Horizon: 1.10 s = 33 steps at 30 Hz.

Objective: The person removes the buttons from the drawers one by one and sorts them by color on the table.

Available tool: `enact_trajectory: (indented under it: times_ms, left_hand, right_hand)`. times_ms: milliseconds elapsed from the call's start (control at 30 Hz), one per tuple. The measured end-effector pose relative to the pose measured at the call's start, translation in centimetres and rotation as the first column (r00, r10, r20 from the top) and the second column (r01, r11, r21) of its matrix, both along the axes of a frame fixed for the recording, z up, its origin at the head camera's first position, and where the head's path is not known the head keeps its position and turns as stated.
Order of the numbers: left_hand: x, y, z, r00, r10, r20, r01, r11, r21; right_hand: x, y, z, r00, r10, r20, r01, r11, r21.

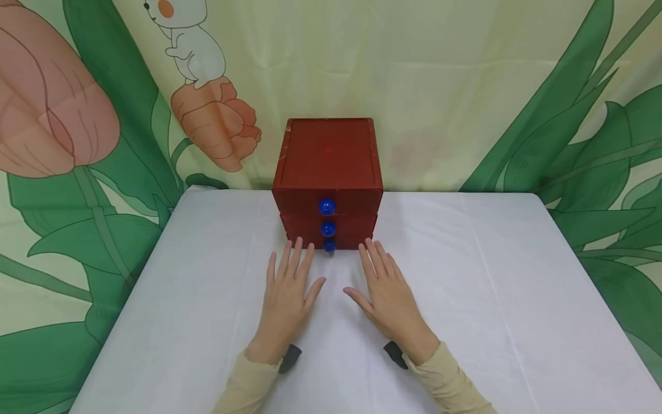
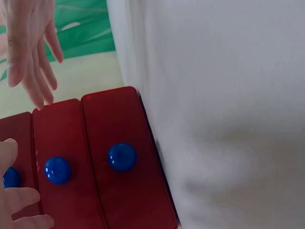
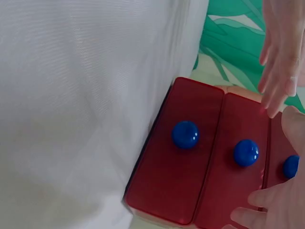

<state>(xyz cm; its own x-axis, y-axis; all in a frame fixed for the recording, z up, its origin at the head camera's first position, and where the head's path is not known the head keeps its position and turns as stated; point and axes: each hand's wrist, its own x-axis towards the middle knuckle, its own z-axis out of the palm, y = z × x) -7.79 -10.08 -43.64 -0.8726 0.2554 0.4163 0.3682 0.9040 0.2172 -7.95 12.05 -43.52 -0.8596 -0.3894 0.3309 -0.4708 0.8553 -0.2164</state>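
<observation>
A dark red cabinet [image 1: 328, 155] with three stacked drawers faces me. Each drawer front carries a round blue knob: top [image 1: 327, 207], middle [image 1: 328, 229] and bottom [image 1: 329, 245]. My left hand [image 1: 284, 302] is palm down before the cabinet's left side, its fingers straight and spread. Opposite it, my right hand [image 1: 390, 299] is held the same way before the right side. Both hold nothing. Whether fingertips touch the cabinet is unclear. In the left wrist view the bottom drawer [image 2: 128, 191] is fully visible; in the right wrist view my right hand [image 3: 281, 200] partly covers the upper drawers.
The cabinet stands at the back edge of a table with a white cloth [image 1: 465, 276]. Behind it hangs a curtain [image 1: 414, 86] printed with leaves, a tulip and a white animal on a carrot. Dark bands [image 1: 395, 355] sit under both wrists, at beige sleeves [image 1: 450, 382].
</observation>
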Motion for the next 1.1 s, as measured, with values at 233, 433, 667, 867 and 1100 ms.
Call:
enact_trajectory:
  times_ms: [233, 433, 667, 867, 1100]
  left_hand:
    - [-0.7, -0.5, 0.6, 0.992, -0.047, -0.116, 0.056, 0.996, 0.07]
    - [-1.2, -1.0, 1.3, 0.986, -0.051, -0.16, 0.07, 0.991, 0.115]
    - [-2.1, -1.4, 2.1, 0.981, -0.059, -0.183, 0.09, 0.981, 0.172]
    - [-2.6, -1.6, 2.9, 0.977, -0.059, -0.207, 0.107, 0.967, 0.23]
    - [-3.0, -1.7, 4.2, 0.976, -0.022, -0.216, 0.083, 0.956, 0.28]
  right_hand:
    - [-0.6, -0.8, 0.6, 0.999, 0.021, 0.047, -0.018, 0.998, -0.064]
    - [-1.1, -1.4, 0.8, 0.998, 0.056, 0.026, -0.051, 0.985, -0.163]
    - [-1.7, -2.0, 1.0, 0.996, 0.084, -0.031, -0.089, 0.953, -0.289]
    - [-2.1, -2.6, 1.4, 0.994, 0.106, -0.018, -0.105, 0.926, -0.363]
    - [-2.4, -3.2, 2.1, 0.992, 0.121, 0.038, -0.095, 0.904, -0.417]
